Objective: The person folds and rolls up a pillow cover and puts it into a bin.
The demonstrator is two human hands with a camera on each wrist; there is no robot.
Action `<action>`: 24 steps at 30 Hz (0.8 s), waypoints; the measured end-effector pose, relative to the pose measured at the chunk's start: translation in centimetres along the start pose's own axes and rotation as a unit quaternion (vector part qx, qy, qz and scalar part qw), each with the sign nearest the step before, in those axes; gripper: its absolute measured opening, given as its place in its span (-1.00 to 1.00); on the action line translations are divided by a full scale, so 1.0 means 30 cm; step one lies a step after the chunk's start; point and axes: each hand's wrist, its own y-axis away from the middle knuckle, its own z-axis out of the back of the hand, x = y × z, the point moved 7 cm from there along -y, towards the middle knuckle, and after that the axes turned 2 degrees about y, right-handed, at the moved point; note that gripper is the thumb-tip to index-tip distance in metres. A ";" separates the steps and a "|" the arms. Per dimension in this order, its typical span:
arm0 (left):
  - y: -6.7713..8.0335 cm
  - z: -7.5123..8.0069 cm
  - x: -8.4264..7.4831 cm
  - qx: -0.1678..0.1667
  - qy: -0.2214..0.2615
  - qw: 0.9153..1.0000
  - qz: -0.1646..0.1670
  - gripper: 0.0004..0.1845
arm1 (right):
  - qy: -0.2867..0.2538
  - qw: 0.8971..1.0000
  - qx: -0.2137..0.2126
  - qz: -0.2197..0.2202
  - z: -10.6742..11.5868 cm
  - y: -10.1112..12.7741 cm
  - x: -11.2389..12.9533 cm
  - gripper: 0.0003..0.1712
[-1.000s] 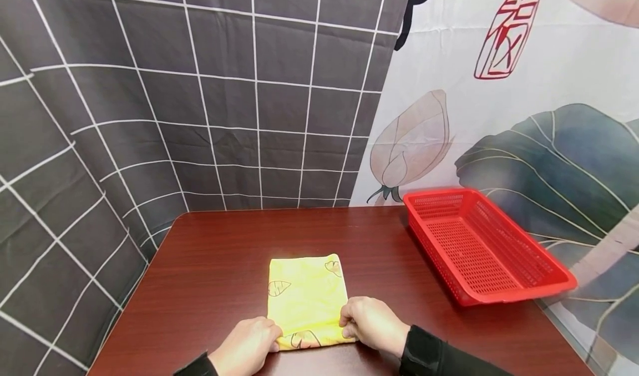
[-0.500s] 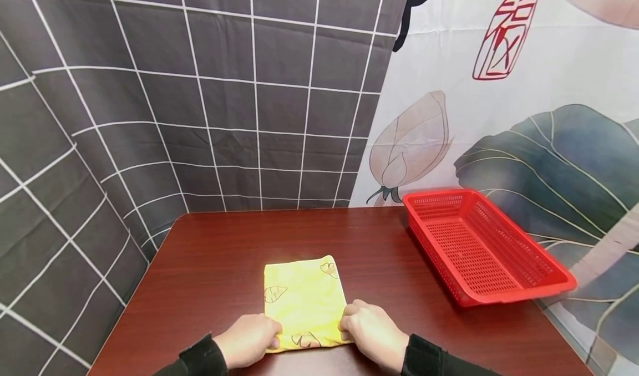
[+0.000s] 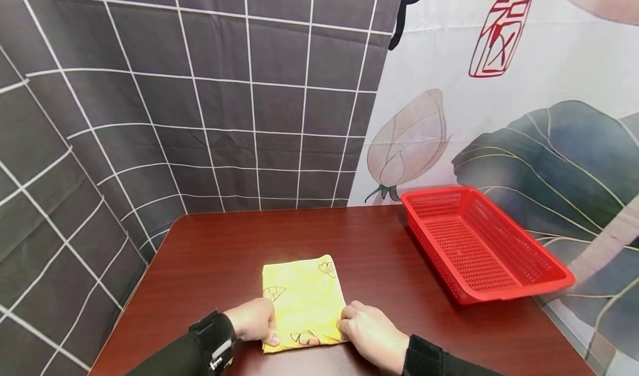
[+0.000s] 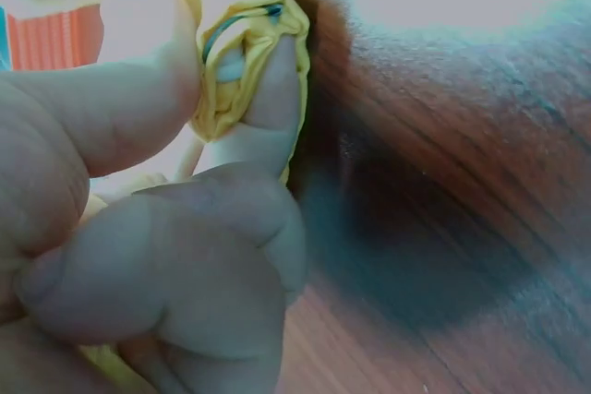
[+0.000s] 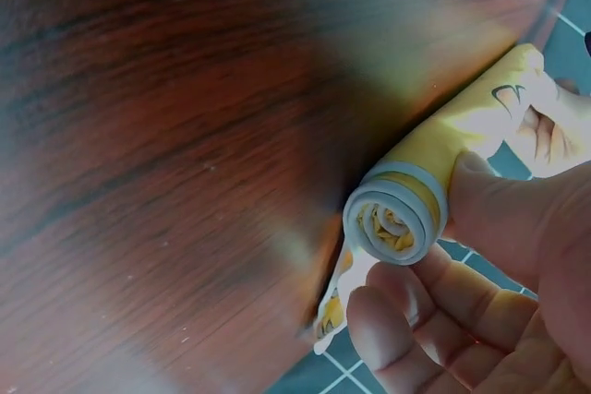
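Near the front of the reddish-brown table point(image 3: 214, 259), left of middle, the left hand point(image 3: 253, 319) pinches one end of a yellow cloth's point(image 3: 302, 293) rolled near edge. The cloth's flat part extends away beyond the roll. The right hand point(image 3: 371, 331) grips the roll's right end. Farther right sits a red basket point(image 3: 433, 248).

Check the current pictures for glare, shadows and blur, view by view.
Head: fairly even light, with the cloth and basket easy to make out; left wrist: white glare washes out the table at upper right, a dark shadow lies beside the left hand, and detail looks soft; right wrist: hazy bright patches on the table, dark shadow along the cloth's rolled edge.
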 end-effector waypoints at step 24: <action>0.181 0.048 -0.225 -0.230 -0.207 0.950 -0.045 -0.68 | -0.059 0.996 0.055 -0.042 -0.027 -0.002 -0.012 -0.70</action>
